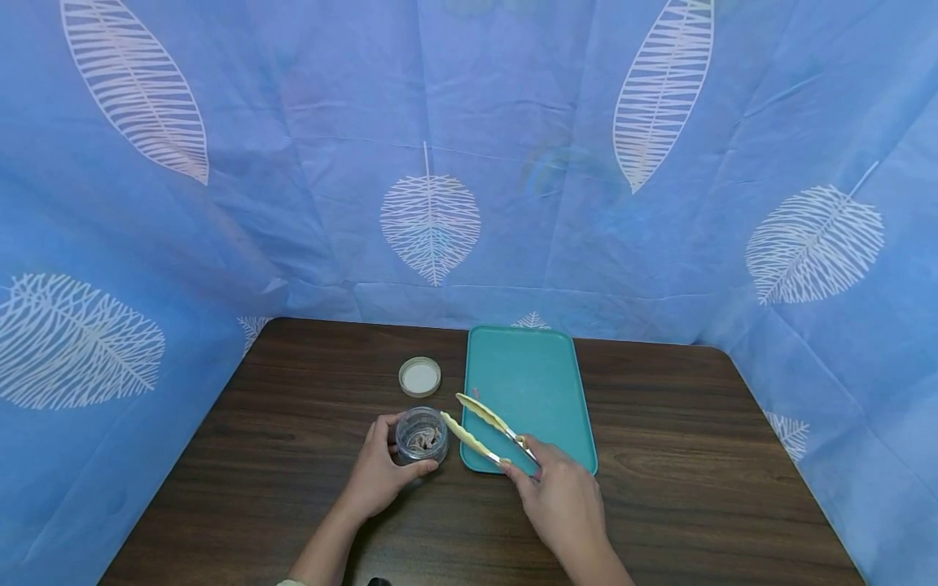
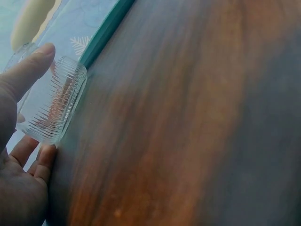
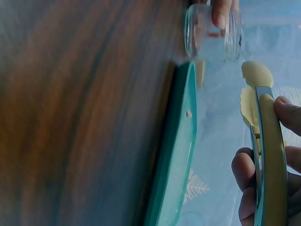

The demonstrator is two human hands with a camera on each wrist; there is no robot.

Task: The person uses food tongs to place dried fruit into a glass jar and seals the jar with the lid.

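My left hand [image 1: 381, 468] grips a clear ribbed jar [image 1: 422, 419], thumb on its near side and fingers on the far side. Brownish and pale pieces [image 1: 423, 441] lie inside the uncapped jar. Tongs [image 1: 479, 411] with pale yellow tips and metal arms are in my right hand [image 1: 564, 496]. Their arms are spread with nothing between the tips, one tip close to the jar's rim in the head view. The right wrist view shows the tongs [image 3: 270, 155] held between thumb and fingers. A small pink piece [image 3: 189, 113] is on the teal tray [image 1: 531, 366].
A round lid [image 1: 420, 377] with a white inside lies behind the jar on the dark wooden table [image 1: 315, 391]. The tray's raised rim is just right of the jar. A blue cloth [image 1: 330, 203] with white leaf patterns hangs behind the table and at its sides.
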